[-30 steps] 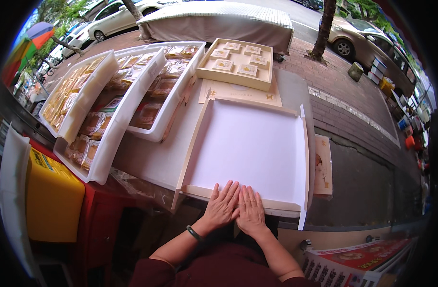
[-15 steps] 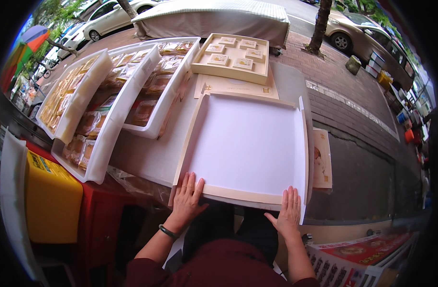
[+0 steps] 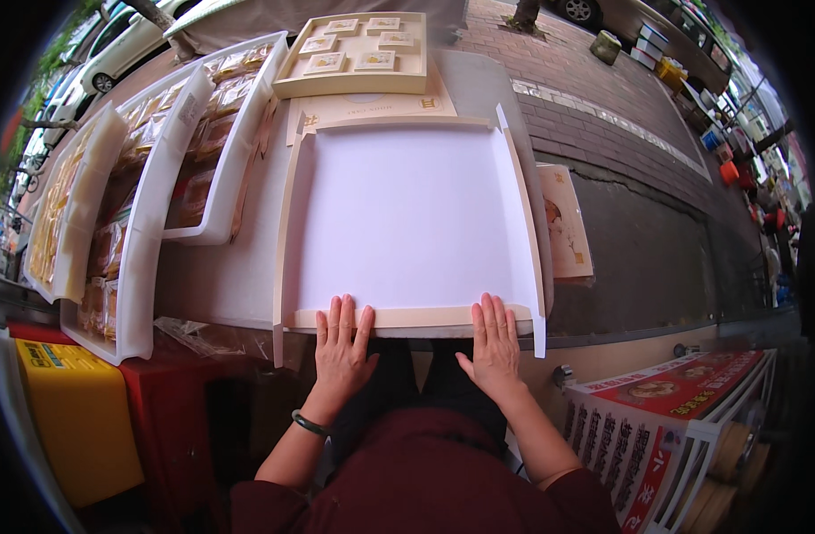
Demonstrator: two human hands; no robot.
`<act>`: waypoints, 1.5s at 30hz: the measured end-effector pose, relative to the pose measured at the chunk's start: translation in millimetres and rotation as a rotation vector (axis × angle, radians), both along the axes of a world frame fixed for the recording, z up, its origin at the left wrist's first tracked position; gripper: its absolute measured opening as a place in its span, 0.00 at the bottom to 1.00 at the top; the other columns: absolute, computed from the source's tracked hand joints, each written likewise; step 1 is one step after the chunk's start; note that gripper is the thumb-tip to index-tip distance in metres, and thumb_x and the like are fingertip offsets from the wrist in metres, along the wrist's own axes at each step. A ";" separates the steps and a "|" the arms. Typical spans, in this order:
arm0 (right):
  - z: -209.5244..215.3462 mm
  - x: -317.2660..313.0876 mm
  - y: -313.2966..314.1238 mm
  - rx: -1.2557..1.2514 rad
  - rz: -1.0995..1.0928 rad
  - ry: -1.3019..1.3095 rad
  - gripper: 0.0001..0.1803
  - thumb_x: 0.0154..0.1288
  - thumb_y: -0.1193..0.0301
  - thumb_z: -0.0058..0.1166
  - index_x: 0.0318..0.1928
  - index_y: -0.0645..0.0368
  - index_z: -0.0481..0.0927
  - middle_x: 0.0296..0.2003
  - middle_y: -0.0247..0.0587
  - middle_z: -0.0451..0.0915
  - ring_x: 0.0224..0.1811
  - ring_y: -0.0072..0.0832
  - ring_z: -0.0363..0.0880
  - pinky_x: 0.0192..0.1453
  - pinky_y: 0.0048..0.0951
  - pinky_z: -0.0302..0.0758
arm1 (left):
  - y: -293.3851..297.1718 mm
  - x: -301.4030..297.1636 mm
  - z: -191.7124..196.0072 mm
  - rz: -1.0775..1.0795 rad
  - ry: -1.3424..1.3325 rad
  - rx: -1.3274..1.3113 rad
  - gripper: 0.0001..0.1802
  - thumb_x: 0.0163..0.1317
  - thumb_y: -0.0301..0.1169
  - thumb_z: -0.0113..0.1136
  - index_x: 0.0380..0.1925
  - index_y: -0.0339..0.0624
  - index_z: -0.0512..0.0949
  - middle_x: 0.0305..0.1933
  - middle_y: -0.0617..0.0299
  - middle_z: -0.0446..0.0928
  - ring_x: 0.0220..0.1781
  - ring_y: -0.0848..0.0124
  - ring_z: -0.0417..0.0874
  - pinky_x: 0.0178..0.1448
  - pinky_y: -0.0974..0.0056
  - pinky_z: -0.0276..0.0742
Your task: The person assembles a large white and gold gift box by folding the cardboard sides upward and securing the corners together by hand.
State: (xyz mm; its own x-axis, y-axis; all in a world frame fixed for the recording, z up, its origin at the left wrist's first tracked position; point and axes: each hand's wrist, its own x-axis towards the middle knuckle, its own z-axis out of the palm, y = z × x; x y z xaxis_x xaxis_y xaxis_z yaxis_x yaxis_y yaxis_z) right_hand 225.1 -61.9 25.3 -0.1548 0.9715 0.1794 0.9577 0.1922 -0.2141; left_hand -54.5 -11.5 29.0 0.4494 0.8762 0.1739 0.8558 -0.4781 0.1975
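In front of me on the table lies a large cardboard box tray (image 3: 407,214), white inside with cream edges. Its two side walls stand up, and their near ends stick out past the front edge. My left hand (image 3: 341,343) rests with fingers spread on the near cream flap, left of its middle; a dark green bangle circles that wrist. On the same flap, toward the right corner, my right hand (image 3: 494,349) lies flat, thumb apart. Neither hand holds anything.
Beyond the tray, a cream box (image 3: 354,82) with several small square boxes stands on a flat printed card (image 3: 372,109). White plastic crates (image 3: 149,258) of wrapped pastries fill the left side. A printed packet (image 3: 565,222) sits at right; a yellow box (image 3: 78,423) is lower left.
The view has shifted, so the table appears further up and left. My hands have moved inward along the near flap, the right one away from the corner.
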 end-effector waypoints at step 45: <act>0.0 13.8 8.3 0.009 -0.185 0.009 0.59 0.47 0.68 0.77 0.74 0.71 0.53 0.77 0.61 0.51 0.80 0.55 0.48 0.82 0.51 0.48 | 19.3 -49.5 -32.9 0.224 -0.004 0.119 0.58 0.46 0.41 0.78 0.73 0.27 0.56 0.78 0.36 0.56 0.80 0.42 0.55 0.80 0.46 0.55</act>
State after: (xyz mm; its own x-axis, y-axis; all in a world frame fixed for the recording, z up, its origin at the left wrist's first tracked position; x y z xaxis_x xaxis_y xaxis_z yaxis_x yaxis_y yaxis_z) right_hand 238.9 -53.6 25.2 0.0277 0.9816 0.1891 0.9750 0.0152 -0.2218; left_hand -104.0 7.8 -3.9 0.2451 0.9271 0.2836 0.9425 -0.2963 0.1544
